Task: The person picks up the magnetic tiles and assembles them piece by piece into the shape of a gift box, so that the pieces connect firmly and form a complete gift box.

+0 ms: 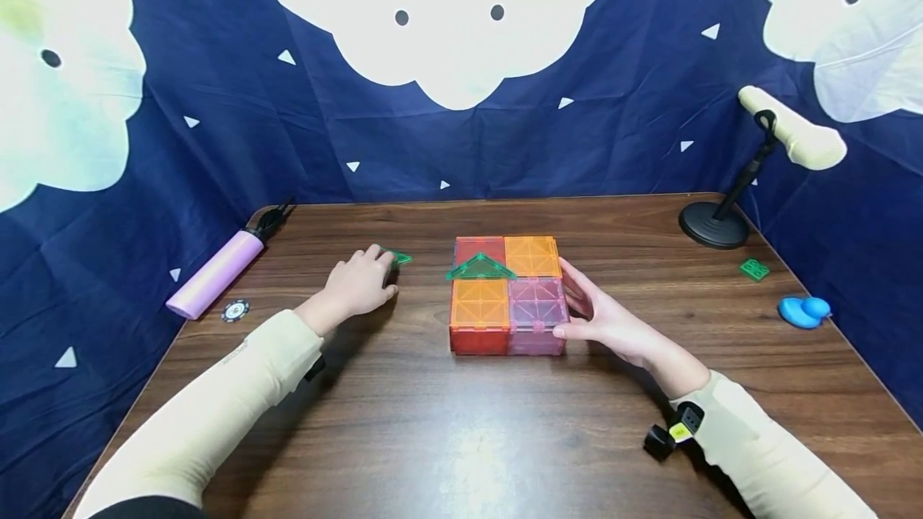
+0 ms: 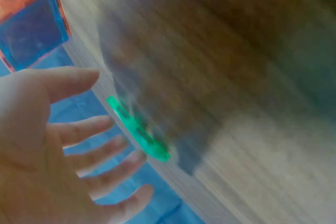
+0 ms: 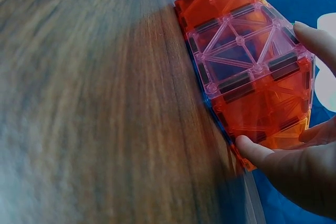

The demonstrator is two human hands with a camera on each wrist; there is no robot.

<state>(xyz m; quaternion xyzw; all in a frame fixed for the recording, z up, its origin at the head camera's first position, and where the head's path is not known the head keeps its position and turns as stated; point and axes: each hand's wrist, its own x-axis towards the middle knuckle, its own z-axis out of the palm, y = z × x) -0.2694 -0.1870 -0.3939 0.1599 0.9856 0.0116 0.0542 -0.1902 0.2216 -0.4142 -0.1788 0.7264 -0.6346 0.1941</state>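
Observation:
A low box of translucent magnetic tiles [image 1: 481, 340] stands mid-table, its top made of red, orange and pink squares. On that top a green triangle tile [image 1: 481, 267] stands up. My right hand [image 1: 613, 327] holds the box's right side, thumb at the front corner and fingers along the side wall. In the right wrist view the pink front tile [image 3: 241, 45] shows beside the thumb. My left hand [image 1: 356, 283] reaches over a second green triangle tile [image 2: 137, 129] lying left of the box. Its fingers are loosely extended, the tips right at the tile's edge.
At the left edge lie a pink-purple cylinder [image 1: 216, 275] with a black strap and a poker chip [image 1: 235, 310]. On the right are a black stand [image 1: 714, 224] bearing a cream sleeve-like piece [image 1: 793, 128], a green brick [image 1: 754, 268] and a blue knobbed object [image 1: 799, 312].

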